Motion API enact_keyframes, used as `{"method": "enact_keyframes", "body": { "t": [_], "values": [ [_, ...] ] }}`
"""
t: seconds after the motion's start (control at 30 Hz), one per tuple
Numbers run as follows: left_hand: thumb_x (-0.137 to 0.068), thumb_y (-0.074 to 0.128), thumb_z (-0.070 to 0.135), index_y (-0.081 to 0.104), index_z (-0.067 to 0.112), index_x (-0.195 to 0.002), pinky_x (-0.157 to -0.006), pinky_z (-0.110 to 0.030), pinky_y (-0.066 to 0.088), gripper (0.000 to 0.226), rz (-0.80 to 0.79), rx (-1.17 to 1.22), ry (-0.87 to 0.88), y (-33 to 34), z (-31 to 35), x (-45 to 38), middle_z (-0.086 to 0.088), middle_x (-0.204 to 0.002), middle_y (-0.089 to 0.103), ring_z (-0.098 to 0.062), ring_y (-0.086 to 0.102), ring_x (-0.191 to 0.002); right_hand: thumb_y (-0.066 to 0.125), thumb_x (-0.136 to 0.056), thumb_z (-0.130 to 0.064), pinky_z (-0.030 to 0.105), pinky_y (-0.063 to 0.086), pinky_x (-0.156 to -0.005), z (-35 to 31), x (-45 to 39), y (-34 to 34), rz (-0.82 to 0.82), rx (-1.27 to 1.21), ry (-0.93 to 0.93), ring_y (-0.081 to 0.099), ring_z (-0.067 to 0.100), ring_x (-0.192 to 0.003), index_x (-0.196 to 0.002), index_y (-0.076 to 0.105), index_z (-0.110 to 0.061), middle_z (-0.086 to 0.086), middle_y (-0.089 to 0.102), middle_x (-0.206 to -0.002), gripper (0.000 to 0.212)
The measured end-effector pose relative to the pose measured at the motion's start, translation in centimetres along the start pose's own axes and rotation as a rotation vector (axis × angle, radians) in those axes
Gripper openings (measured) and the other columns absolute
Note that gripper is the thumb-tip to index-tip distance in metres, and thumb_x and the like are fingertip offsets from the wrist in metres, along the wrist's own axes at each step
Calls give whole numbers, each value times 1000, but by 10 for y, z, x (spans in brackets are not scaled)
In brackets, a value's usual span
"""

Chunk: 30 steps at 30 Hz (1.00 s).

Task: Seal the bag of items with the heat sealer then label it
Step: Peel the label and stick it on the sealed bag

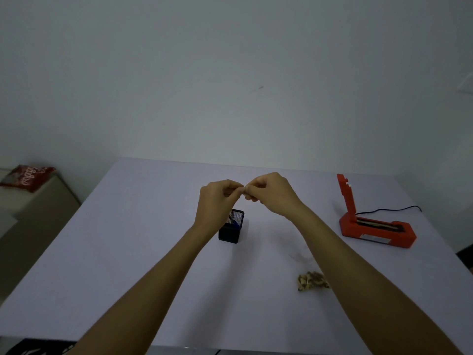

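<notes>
My left hand [220,198] and my right hand [268,193] meet in the air above the middle of the table, fingertips pinched together on a small white piece, likely a label [245,193], mostly hidden by the fingers. A clear bag holding tan items [311,280] lies on the table by my right forearm. The red heat sealer [371,226] stands at the right with its lid raised upright. A black mesh pen cup [231,226] with a blue pen sits just below my left hand.
The pale table [128,252] ends at a front edge near the bottom of the view. A black cord [391,210] runs from the sealer to the right. A red packet [28,176] lies on a low beige surface at far left.
</notes>
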<state>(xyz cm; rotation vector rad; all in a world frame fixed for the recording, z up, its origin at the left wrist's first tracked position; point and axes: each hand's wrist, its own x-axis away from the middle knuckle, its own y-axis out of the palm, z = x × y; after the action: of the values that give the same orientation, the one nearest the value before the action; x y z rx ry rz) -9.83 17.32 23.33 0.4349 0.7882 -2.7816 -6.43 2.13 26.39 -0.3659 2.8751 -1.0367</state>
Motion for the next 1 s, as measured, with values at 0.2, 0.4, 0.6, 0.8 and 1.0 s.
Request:
{"method": "enact_keyframes", "body": {
  "t": [0.2, 0.4, 0.6, 0.8, 1.0],
  "values": [
    [-89, 63, 20, 75, 13, -91, -72, -16, 55, 14, 8, -17, -22, 3, 1, 0, 2, -80, 74, -3, 68, -73, 60, -89, -19, 13, 47, -59, -2, 1, 1, 3, 61, -17, 66, 2, -74, -84, 76, -16, -4, 75, -80, 17],
    [-88, 60, 21, 74, 13, -89, -66, -10, 49, 16, 16, -76, -52, 5, 4, 0, 4, -81, 74, -4, 67, -74, 61, -88, -19, 3, 37, -44, -2, 2, 2, 9, 93, -41, 60, -3, -61, -83, 75, -17, -4, 72, -77, 15],
    [-89, 61, 21, 74, 16, -88, -66, -26, 59, 14, 17, 40, -133, 9, -2, -5, 8, -76, 70, -7, 67, -67, 64, -84, -21, 27, 54, -66, 2, -1, 3, 33, 13, -4, 69, 13, -77, -80, 77, -15, -5, 74, -76, 15],
    [-92, 61, 20, 73, 11, -98, -66, -23, 60, 16, -9, 154, -175, 12, -6, -9, -3, -85, 72, -10, 69, -76, 68, -86, -25, 28, 57, -75, 9, -2, 4, 76, -138, 18, 69, 8, -77, -89, 76, -17, -2, 74, -82, 12],
    [-94, 59, 19, 73, 10, -99, -57, -13, 54, 18, -7, 183, -163, 15, -6, -13, 1, -80, 69, -8, 68, -76, 65, -89, -22, 23, 56, -70, 9, -6, 1, 61, -221, 30, 71, 11, -82, -93, 76, -13, 0, 76, -85, 14]
  ]
}}
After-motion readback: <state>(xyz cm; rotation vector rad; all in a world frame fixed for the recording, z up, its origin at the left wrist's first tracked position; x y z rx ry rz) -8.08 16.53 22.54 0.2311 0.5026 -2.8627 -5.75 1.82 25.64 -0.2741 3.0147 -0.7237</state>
